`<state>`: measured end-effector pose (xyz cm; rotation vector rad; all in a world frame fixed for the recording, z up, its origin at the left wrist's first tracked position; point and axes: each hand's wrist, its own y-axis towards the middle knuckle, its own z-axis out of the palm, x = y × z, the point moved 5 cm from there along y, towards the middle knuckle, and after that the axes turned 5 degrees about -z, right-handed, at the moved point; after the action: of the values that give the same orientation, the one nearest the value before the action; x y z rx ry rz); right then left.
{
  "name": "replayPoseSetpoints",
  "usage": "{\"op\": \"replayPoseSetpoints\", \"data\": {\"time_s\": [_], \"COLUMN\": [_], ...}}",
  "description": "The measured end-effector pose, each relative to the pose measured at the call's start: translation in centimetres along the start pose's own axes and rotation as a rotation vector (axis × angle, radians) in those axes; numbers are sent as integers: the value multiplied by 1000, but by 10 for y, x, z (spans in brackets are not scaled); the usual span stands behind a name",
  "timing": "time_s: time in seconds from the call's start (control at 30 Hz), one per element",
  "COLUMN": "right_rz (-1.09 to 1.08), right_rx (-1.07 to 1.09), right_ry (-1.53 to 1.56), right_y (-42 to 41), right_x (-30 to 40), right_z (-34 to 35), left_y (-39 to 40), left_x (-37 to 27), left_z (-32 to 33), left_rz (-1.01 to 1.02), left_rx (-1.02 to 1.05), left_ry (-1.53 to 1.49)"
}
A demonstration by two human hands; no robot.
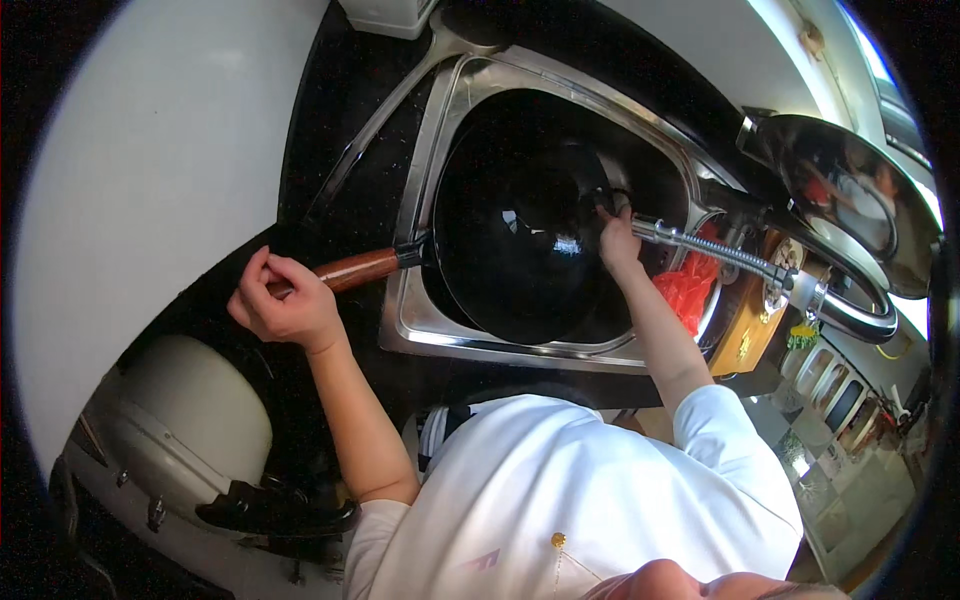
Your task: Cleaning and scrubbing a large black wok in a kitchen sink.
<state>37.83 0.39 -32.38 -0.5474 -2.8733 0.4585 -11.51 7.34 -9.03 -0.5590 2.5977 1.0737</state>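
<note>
A large black wok (525,225) rests in the stainless steel sink (409,319), its wooden handle (360,271) pointing left over the rim. My left hand (289,300) is curled around the end of that handle. Over the right side of the wok, my right hand (621,240) grips the dark head of a pull-out faucet (705,247), whose spring-wrapped neck runs off to the right. My fingertips there are partly lost against the black wok. Whether water flows cannot be told.
A metal utensil (375,124) lies beyond the sink at the left. A red plastic bag (694,285) and a wooden board (742,337) are at the right, below a shiny pan or lid (832,195). A pale rounded pot or appliance (199,405) stands at the lower left.
</note>
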Motion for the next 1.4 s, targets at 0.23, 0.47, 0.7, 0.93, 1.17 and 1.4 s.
{"op": "replayPoseSetpoints", "data": {"time_s": [0.23,0.47,0.7,0.93,1.17,1.4], "right_rz": [-153,-360,-352,-385,-375,-454], "right_rx": [113,-74,52,-46,224,-151], "right_ry": [-359,-290,-619,-474,-153,-509], "right_y": [-16,-16,19,32,-30,7], "right_x": [10,20,46,36,114,33], "right_z": [-5,-8,11,7,49,3], "left_y": [0,1,1,2,1,1], "left_x": [5,5,0,1,6,3], "left_z": [-2,-4,-4,-3,-3,1], "left_rz": [-12,13,53,-15,-20,-27], "left_rx": [36,23,34,29,48,15], "left_ry": [-7,38,25,-3,45,-12]}}
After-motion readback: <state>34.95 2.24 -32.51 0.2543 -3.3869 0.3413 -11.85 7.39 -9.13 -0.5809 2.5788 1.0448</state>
